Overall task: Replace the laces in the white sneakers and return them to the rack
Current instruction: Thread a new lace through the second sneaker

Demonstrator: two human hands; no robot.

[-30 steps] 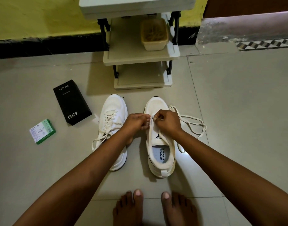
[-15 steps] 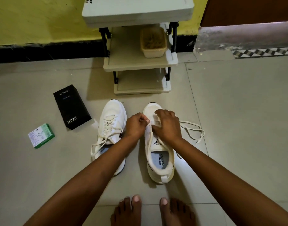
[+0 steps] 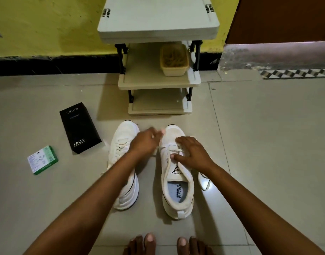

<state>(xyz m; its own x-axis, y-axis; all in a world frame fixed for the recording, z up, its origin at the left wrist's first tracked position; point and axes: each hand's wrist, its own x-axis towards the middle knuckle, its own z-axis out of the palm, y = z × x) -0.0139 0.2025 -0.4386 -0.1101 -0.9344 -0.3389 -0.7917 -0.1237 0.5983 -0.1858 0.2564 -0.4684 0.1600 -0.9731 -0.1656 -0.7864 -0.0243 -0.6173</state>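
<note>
Pale tiled floor point(image 3: 268, 144) below a yellow wall point(image 3: 47, 30) with a black skirting band. Against that wall, a grey three-tier rack point(image 3: 158, 19), a tan tub point(image 3: 174, 60) on its middle shelf. In front of the rack, two white sneakers side by side on the tiles, toes toward the rack. Left sneaker point(image 3: 124, 140) fully laced, black line along the sole, partly hidden under the left forearm. Right sneaker point(image 3: 176, 183) just beside it, collar open, grey insole printed "SPEED FLEXIBLE", a pull tab at the heel, cream lace point(image 3: 173, 147) threaded only through the lower eyelets, loose lace lengths trailing on the floor to its right. Right hand point(image 3: 192, 153) laid on the right sneaker's vamp, fingers spread and bent, thumb pressed on the tongue edge. Left hand point(image 3: 145, 141) blurred between the two toe caps, fingers curled; whether pinched on lace, impossible to tell. Well apart to the left, a black box point(image 3: 79, 127), flat on the tiles. Further left, a small green-and-white carton point(image 3: 42, 160). Bare toes point(image 3: 148, 243) at the bottom edge.
</note>
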